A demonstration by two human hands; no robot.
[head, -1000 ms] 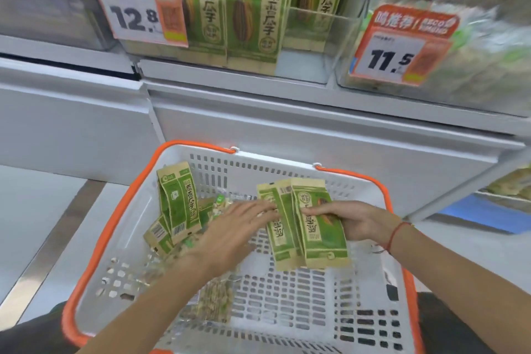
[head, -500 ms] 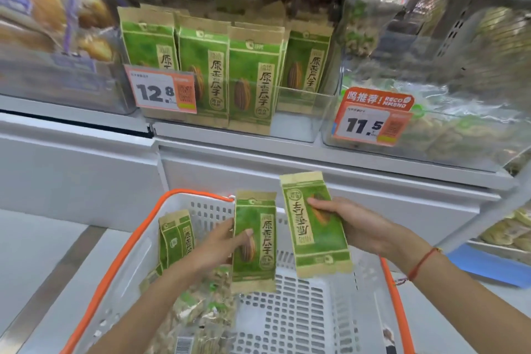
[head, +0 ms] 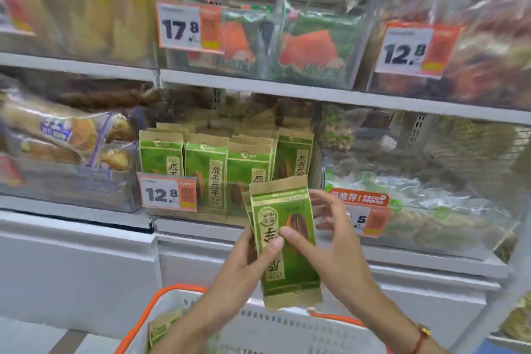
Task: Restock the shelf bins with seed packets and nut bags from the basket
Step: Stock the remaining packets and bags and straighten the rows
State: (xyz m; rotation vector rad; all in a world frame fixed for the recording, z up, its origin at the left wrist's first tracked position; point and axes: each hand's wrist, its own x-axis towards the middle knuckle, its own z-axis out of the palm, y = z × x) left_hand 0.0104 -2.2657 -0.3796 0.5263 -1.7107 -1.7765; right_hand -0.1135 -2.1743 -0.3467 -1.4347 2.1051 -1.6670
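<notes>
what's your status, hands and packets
Left hand and right hand both grip stacked seed packets. Raised above basket, facing matching bin. Nothing blocking.

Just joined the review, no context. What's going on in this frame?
A person is restocking a store shelf. Both hands, left hand and right hand, hold a small stack of green seed packets upright above the orange-rimmed basket, in front of the bin of matching packets with the 12.8 price tag. The packets are not in the bin yet. At least one more packet lies in the basket.
</notes>
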